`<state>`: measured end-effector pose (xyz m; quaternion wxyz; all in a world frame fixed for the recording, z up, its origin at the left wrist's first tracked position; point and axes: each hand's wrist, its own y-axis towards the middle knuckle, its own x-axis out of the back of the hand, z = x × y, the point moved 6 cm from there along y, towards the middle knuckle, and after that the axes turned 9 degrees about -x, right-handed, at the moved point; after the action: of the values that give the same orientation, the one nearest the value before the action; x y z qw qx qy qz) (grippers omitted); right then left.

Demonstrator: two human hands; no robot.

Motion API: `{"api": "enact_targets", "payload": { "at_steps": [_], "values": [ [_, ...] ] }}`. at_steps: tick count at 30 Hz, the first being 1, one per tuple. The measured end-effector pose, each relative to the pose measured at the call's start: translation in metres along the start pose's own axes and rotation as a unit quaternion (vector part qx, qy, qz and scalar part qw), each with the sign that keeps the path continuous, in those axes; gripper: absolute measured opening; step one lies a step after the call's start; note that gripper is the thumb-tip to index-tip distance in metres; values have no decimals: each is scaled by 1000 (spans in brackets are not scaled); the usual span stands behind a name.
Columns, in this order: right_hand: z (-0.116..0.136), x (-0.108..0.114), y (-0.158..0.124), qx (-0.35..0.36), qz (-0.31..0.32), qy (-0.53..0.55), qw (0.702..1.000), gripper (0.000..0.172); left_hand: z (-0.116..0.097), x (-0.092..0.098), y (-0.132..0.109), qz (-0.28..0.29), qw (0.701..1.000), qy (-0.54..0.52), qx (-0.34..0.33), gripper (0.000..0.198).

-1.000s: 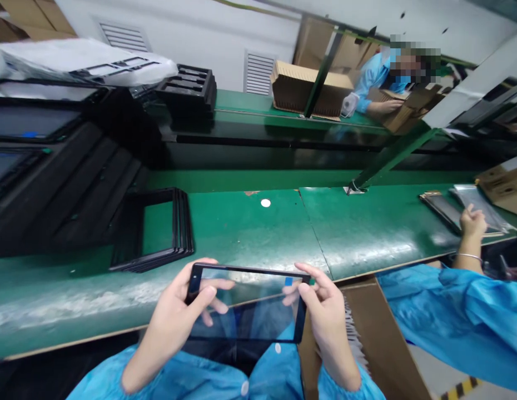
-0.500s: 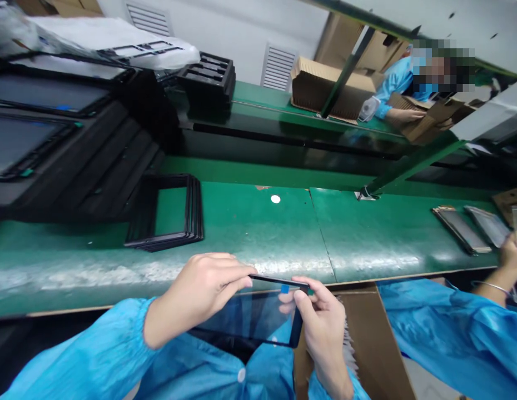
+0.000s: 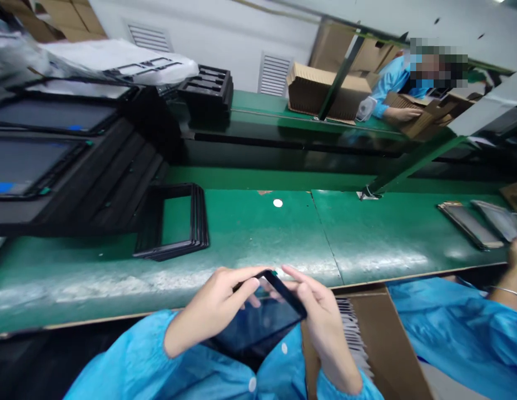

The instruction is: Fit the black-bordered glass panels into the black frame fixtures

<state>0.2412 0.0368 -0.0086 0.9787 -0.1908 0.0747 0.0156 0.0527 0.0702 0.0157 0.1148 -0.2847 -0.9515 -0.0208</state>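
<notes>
Pale wall (image 3: 217, 44) at the back, long green counter (image 3: 258, 233) up front, scuffed and shiny along its near edge. Black trays (image 3: 112, 161) are piled toward the left end, presumably to save space. Black frames (image 3: 199, 222) stand nested right beside them, probably for easy reach. The glass panel (image 3: 258, 328) is tilted in front of the near edge. Left hand (image 3: 214, 303) pinches its top corner, maybe to keep the glass uncovered; right hand's (image 3: 325, 311) along the right border, can't tell if it's gripping.

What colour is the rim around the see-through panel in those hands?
The rim is black; it shows best in the head view.
</notes>
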Motion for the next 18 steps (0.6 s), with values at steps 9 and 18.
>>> {"api": "enact_targets", "payload": {
  "at_steps": [9,18],
  "values": [
    [0,13,4,15,-84,36,996,44,20,-6,-22,-129,953,-255,105,53],
    [16,2,-5,41,-70,-18,997,48,34,-3,-27,-144,952,-248,109,56]
  ]
}}
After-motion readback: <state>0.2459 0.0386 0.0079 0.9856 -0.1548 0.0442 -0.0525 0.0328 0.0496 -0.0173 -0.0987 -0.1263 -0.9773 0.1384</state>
